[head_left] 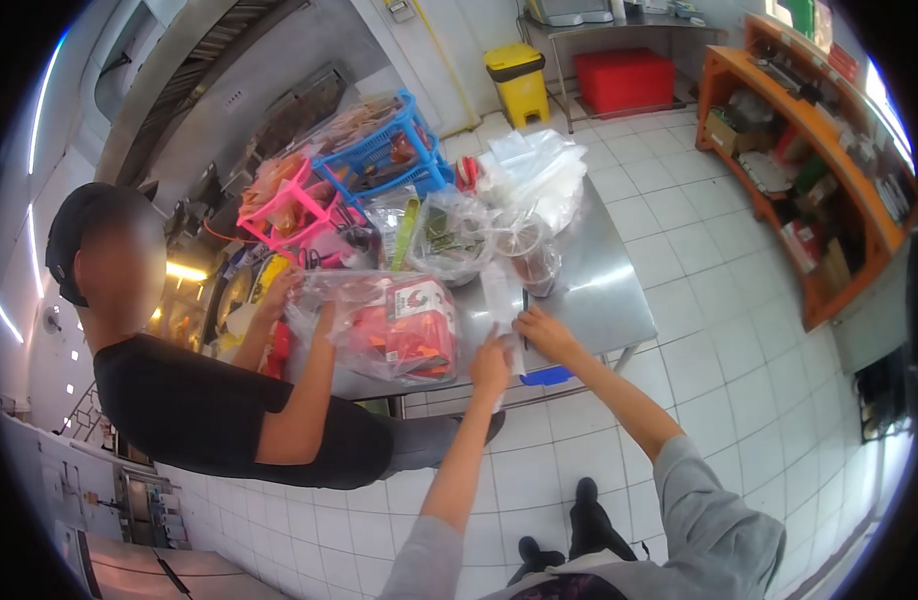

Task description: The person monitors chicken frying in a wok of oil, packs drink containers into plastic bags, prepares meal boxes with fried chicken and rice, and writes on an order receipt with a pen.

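While the right hand (542,333) grips a dark pen-like object (525,299), the left hand (492,362), grip unclear, touches the white paper strip (498,290) on the steel table (611,300), strip's long axis running near to far, pen-like object by its right edge.

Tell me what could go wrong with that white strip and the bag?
The white strip reaches the edge of the metal table by the left hand, so it might slip off. The dark pen-like thing at the right hand could drop. The clear bag of red packs sits near that edge; it might slide if the other person lets go.
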